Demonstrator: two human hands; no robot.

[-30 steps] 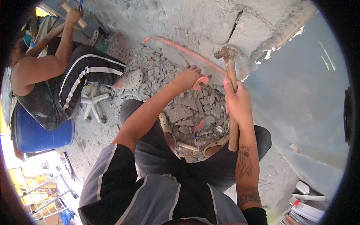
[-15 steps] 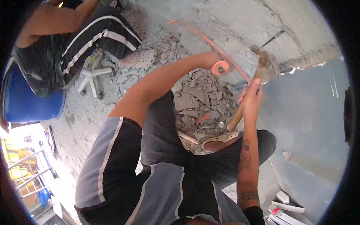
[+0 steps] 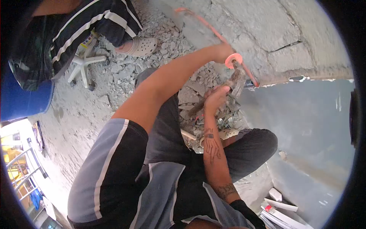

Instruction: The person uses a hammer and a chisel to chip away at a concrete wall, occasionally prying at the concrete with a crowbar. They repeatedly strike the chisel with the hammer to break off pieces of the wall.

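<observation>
My left hand point(image 3: 222, 52) is closed around a chisel whose pink guard disc point(image 3: 233, 60) shows just under the fist, set against the chipped grey wall point(image 3: 259, 30). My right hand point(image 3: 216, 95) grips a wooden-handled hammer point(image 3: 232, 83); its blurred metal head is right at the pink disc. An orange conduit pipe point(image 3: 206, 26) runs diagonally along a groove in the wall beside my left hand. Both hands are close together above my bent knees.
Broken concrete rubble point(image 3: 190, 91) covers the floor below the wall. Another person in striped trousers point(image 3: 87, 26) sits at upper left beside a white stool base point(image 3: 82, 65) and a blue barrel point(image 3: 23, 99). Papers and white scraps point(image 3: 278, 210) lie at lower right.
The hammer has swung down from a raised position onto the chisel's end. My view has tilted, shifting the other person up and left. My left hand stayed on the chisel at the wall.
</observation>
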